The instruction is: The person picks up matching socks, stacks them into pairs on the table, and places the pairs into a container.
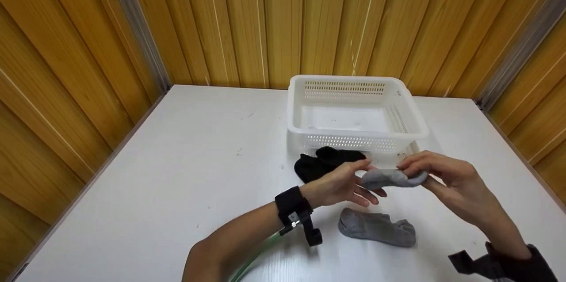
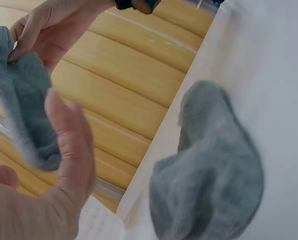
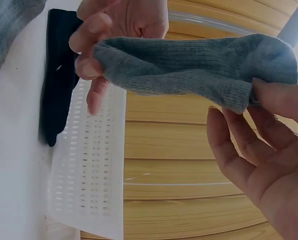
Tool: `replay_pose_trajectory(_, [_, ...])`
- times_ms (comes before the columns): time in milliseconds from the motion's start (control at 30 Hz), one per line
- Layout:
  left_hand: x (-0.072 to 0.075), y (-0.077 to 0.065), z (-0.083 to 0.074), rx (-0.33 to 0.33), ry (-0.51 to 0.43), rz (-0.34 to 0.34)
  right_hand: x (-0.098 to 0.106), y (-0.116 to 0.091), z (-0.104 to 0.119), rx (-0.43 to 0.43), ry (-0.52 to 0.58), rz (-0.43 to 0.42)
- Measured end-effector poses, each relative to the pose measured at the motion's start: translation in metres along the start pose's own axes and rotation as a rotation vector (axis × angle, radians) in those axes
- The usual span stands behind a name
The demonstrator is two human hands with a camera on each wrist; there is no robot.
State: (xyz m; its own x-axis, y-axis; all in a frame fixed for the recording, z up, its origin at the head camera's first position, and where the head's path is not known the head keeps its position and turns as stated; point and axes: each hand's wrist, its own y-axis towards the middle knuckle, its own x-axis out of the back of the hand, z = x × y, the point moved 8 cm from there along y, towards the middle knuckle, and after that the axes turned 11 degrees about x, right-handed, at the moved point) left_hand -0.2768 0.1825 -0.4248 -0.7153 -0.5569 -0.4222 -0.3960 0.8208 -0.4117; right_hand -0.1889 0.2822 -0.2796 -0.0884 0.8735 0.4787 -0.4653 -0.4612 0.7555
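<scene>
A grey ankle sock (image 1: 389,178) hangs in the air above the table. My right hand (image 1: 460,184) pinches one end of it between thumb and fingers, as the right wrist view also shows on the sock (image 3: 183,65). My left hand (image 1: 340,184) is at the sock's other end, its fingers spread and loosely bent; whether they touch the fabric I cannot tell. Below the hands, a second grey sock (image 1: 376,227) lies flat on the table, large in the left wrist view (image 2: 208,165). Black socks (image 1: 316,167) lie just beyond my left hand, partly hidden by it.
A white perforated plastic basket (image 1: 292,109) stands at the back of the white table (image 1: 199,154), behind the black socks. Wood-patterned panels (image 1: 283,25) wall the table in at the back and both sides. A green cable (image 1: 256,257) runs from the left wrist strap.
</scene>
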Motion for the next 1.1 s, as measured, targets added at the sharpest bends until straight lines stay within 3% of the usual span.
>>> replay_pose_trajectory(100, [-0.006, -0.005, -0.001, -0.071, -0.077, 0.006, -0.003, 0.000, 0.010, 0.045, -0.055, 0.024])
replay_pose_trajectory(200, [-0.006, -0.014, -0.010, -0.171, -0.119, 0.023, -0.003, -0.004, 0.013, 0.011, -0.136, 0.031])
replay_pose_trajectory(333, [-0.007, -0.028, -0.029, -0.321, -0.084, 0.087, 0.001, -0.014, 0.011, -0.043, -0.036, -0.076])
replay_pose_trajectory(500, [-0.011, -0.044, -0.049, -0.489, 0.017, 0.124, 0.008, -0.036, -0.007, -0.171, 0.302, -0.315])
replay_pose_trajectory(633, [-0.009, -0.052, -0.059, -0.590, 0.105, 0.034, 0.005, -0.047, -0.029, -0.315, 0.683, -0.416])
replay_pose_trajectory(700, [-0.009, -0.057, -0.062, -0.630, 0.151, -0.021, 0.001, -0.050, -0.039, -0.418, 0.731, -0.412])
replay_pose_trajectory(767, [-0.010, -0.063, -0.066, -0.667, 0.207, -0.067, -0.003, -0.052, -0.046, -0.542, 0.656, -0.381])
replay_pose_trajectory(867, [-0.016, -0.073, -0.071, -0.721, 0.292, -0.109, -0.007, -0.057, -0.052, -0.720, 0.383, -0.299])
replay_pose_trajectory(933, [-0.019, -0.078, -0.073, -0.754, 0.341, -0.124, -0.008, -0.058, -0.053, -0.779, 0.215, -0.255])
replay_pose_trajectory(1033, [-0.019, -0.077, -0.074, -0.765, 0.382, -0.143, -0.008, -0.055, -0.052, -0.769, 0.061, -0.244])
replay_pose_trajectory(1100, [-0.015, -0.073, -0.072, -0.744, 0.389, -0.147, -0.006, -0.051, -0.049, -0.704, 0.011, -0.258])
